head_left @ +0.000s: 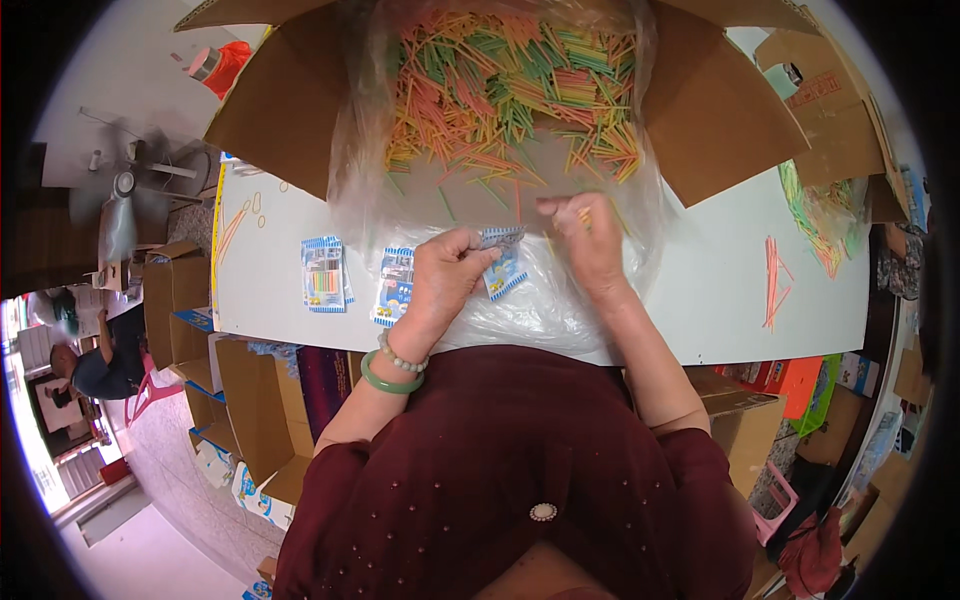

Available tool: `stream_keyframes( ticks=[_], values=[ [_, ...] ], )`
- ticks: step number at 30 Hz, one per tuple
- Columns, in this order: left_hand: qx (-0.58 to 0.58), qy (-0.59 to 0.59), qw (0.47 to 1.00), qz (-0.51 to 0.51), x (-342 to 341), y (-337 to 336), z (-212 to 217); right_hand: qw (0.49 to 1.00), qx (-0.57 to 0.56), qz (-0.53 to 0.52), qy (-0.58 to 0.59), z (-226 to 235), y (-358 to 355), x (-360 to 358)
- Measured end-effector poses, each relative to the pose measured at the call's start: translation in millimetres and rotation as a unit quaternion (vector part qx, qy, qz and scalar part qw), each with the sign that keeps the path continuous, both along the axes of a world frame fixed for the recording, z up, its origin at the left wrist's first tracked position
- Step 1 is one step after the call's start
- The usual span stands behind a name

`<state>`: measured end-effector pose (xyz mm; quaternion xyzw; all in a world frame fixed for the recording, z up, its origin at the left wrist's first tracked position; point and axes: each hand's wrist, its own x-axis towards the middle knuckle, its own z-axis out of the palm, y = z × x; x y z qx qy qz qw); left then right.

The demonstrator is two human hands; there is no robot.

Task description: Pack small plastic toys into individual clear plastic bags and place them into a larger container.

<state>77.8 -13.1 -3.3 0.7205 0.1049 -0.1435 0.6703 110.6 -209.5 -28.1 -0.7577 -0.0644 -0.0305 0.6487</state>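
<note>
My left hand (450, 270), with a jade-green bangle and a bead bracelet at the wrist, pinches a small blue-and-white plastic packet (507, 272) by its upper edge. To the right, my right hand (590, 235) is raised over the clear plastic liner, slightly blurred, fingers curled together; whether anything is in them I cannot make out. Beyond both hands lies a large heap of thin pink, yellow, green and orange sticks (510, 85) inside the liner (365, 190). Left of my left hand, another blue-and-white packet (390, 285) lies on the table, partly covered by that hand.
An open cardboard box (275, 110) surrounds the heap. Further packets (323, 273) rest on the white table (270, 300), at left. Loose pink sticks (773, 285) and a bag of sticks (820, 220) lie at right. Cartons (265, 410) and a fan (120, 210) stand left.
</note>
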Motion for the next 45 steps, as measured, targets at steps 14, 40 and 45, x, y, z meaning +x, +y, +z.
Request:
stream_keyframes(
  ticks=[14,40,45],
  values=[
    [-0.096,0.045,0.993,-0.048,2,-11,21,0.965,0.255,0.064,0.018,35,39,-8],
    [-0.149,-0.036,0.987,-0.040,-5,-15,-8,0.920,0.362,0.024,0.147,26,31,-13],
    [-0.090,-0.091,0.990,-0.051,-5,-15,-14,0.915,0.356,-0.029,0.185,29,34,-14]
  ],
)
